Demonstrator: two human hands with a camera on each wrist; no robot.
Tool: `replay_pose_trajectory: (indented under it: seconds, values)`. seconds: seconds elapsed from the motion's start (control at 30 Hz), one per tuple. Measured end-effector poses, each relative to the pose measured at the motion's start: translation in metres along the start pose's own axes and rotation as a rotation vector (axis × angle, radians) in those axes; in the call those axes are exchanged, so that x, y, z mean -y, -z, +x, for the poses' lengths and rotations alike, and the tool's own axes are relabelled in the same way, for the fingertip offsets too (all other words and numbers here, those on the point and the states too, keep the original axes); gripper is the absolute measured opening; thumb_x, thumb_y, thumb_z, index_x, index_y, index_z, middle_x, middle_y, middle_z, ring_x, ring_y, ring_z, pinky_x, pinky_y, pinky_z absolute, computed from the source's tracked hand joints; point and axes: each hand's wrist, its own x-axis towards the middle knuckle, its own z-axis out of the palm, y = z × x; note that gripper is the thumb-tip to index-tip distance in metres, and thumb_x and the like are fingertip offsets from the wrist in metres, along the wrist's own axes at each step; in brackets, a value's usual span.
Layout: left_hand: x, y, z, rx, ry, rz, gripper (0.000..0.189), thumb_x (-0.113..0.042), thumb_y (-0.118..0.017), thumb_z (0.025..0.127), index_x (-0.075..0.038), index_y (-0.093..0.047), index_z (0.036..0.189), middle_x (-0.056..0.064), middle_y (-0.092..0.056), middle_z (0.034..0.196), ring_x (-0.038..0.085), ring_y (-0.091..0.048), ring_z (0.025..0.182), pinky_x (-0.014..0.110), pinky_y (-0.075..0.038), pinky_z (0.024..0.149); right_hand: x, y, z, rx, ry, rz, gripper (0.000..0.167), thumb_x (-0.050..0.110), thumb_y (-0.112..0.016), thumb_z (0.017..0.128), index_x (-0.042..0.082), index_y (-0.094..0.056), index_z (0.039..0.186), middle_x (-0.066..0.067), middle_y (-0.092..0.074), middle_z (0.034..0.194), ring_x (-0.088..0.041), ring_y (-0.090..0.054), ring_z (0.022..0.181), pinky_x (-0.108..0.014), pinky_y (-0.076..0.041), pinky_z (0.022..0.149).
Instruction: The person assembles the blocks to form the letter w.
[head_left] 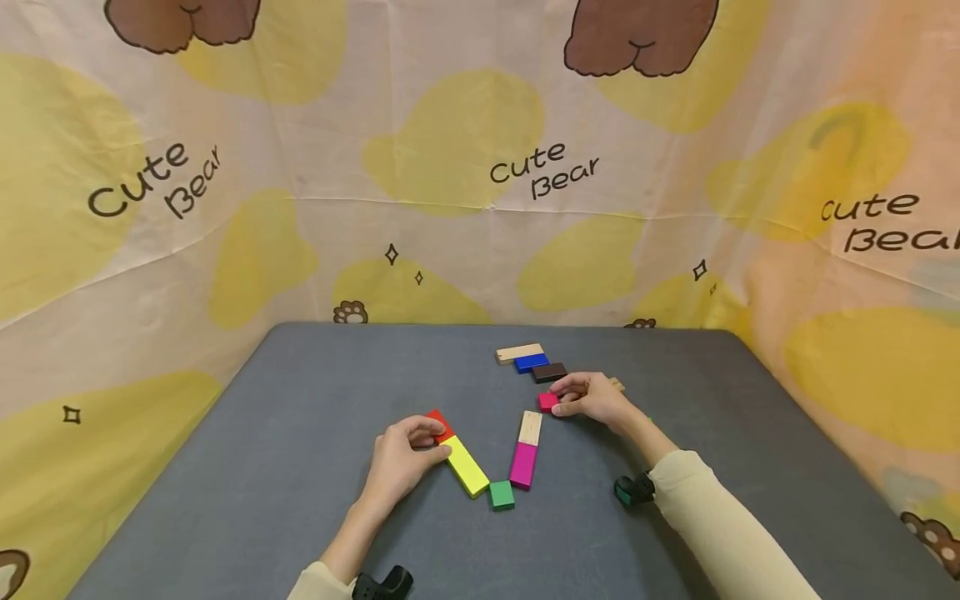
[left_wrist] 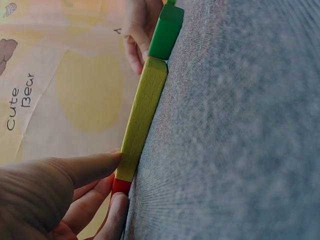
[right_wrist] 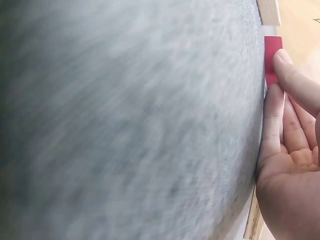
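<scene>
My left hand [head_left: 401, 462] is at the left line of blocks. Its curled fingers grip the red block [head_left: 441, 423], while the thumb touches the yellow block [head_left: 467, 468] joined end to end with it; fingers partly hide the red one. My right hand [head_left: 596, 402] pinches a small crimson block [head_left: 548, 402] between thumb and fingers, low over or on the table; in the right wrist view the thumb lies on the crimson block [right_wrist: 272, 60]. Just nearer stands a natural wood block [head_left: 530, 427], end to end with a magenta block [head_left: 523, 465]. A green block [head_left: 502, 496] sits between both lines' near ends.
Farther back lie a natural wood block [head_left: 519, 353], a blue block [head_left: 532, 362] and a dark brown block [head_left: 550, 372], staggered side by side. Another wooden piece [head_left: 617, 384] shows partly behind the right hand. The grey table [head_left: 360, 367] meets a printed cloth backdrop [head_left: 465, 250].
</scene>
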Motion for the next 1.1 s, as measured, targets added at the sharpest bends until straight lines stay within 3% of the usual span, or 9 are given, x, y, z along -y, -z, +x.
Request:
replay_pose_trajectory:
  seconds: [0.27,0.7,1.1]
  values:
    - [0.0011,0.0017,0.0008,-0.003,0.008,0.0,0.028,-0.011,-0.086,0.077,-0.011,-0.074,0.102,0.002,-0.073,0.099,0.017,-0.068,0.091,0.038,-0.054,0.083,-0.001,0.0013,-0.006,0.011,0.021,0.033,0.036,0.009,-0.082,0.08,0.001,-0.07,0.113,-0.01,-0.069,0.1,-0.022,-0.06,0.088,-0.028,-0.052,0.075]
    - [-0.001,0.0009,0.0021,-0.001,-0.016,0.004,0.028,-0.01,-0.086,0.076,-0.01,-0.073,0.101,0.002,-0.073,0.097,0.017,-0.068,0.089,0.038,-0.054,0.082,-0.0011,0.0005,-0.0023,0.004,-0.032,0.049,0.038,0.011,-0.085,0.078,0.002,-0.071,0.113,-0.009,-0.069,0.103,-0.022,-0.058,0.089,-0.029,-0.049,0.076]
    - [-0.0007,0.0004,-0.0001,0.002,0.006,-0.006,0.029,-0.01,-0.087,0.075,-0.01,-0.074,0.101,0.002,-0.073,0.097,0.016,-0.067,0.089,0.038,-0.053,0.083,-0.0007,0.0004,-0.0038,0.005,-0.037,0.072,0.039,0.009,-0.087,0.074,0.002,-0.072,0.109,-0.009,-0.068,0.101,-0.023,-0.058,0.088,-0.029,-0.049,0.077]
